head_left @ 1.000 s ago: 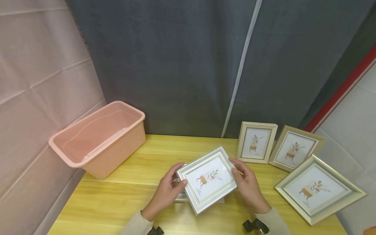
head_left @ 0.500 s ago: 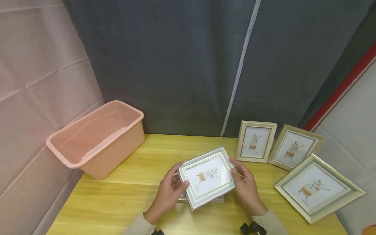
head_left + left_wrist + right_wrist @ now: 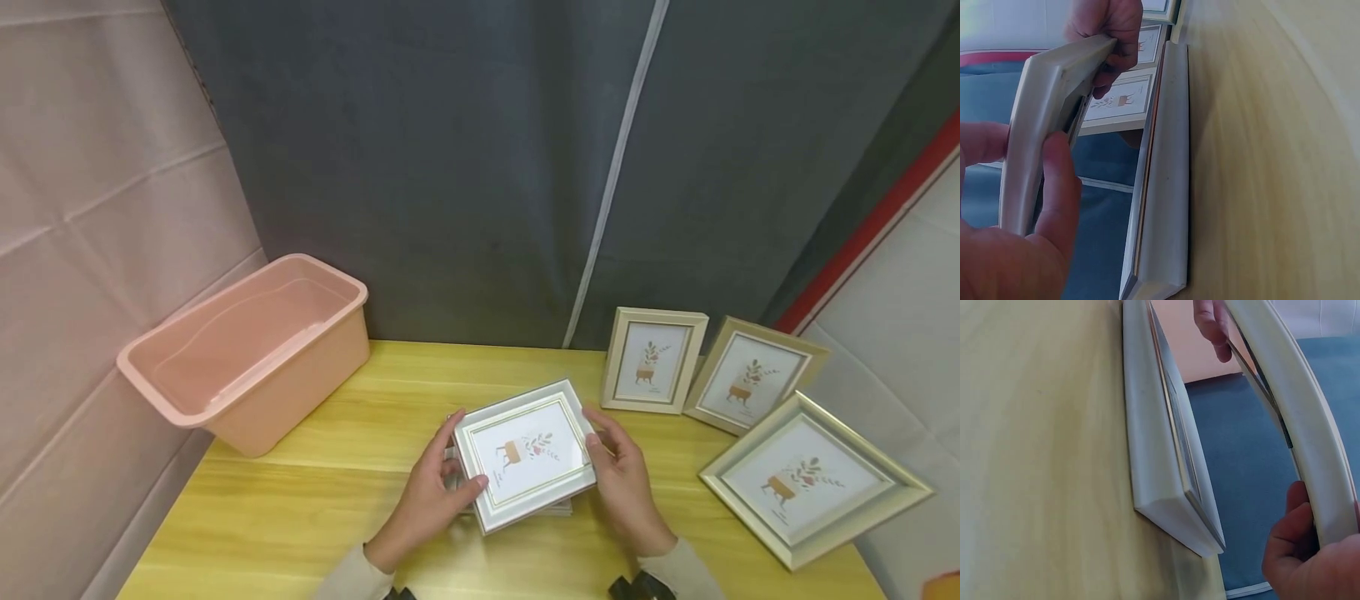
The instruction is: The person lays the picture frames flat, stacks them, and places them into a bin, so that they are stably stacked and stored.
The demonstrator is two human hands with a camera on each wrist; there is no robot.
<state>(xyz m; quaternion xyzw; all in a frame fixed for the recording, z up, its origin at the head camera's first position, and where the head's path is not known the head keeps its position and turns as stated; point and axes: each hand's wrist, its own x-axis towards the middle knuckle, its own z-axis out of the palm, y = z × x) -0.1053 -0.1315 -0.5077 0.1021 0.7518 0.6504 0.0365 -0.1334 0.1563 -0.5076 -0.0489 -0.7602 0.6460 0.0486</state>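
Observation:
Both hands hold a silver-white picture frame (image 3: 527,451) with a potted-plant print, raised at a slant over the table. My left hand (image 3: 431,487) pinches its left edge, thumb on the front and fingers behind. At the opposite edge my right hand (image 3: 624,475) grips it the same way. Another picture frame (image 3: 558,507) lies flat underneath, mostly hidden in the head view. Seen from the left wrist, this lower frame (image 3: 1163,169) rests on the wood, a gap below the held frame (image 3: 1032,137). The right wrist view shows the held frame's edge (image 3: 1316,437) between the right fingers.
A pink plastic bin (image 3: 247,358) stands at the table's back left. On the right stand a beige frame (image 3: 609,358), a tan frame (image 3: 802,375) and a larger champagne frame (image 3: 750,521). A dark curtain (image 3: 420,183) hangs behind the wooden table (image 3: 300,517).
The held picture frame has tipped slightly, its lower corner shifting up and left in the head view. Both hands keep their grip, and the right hand has moved a little left.

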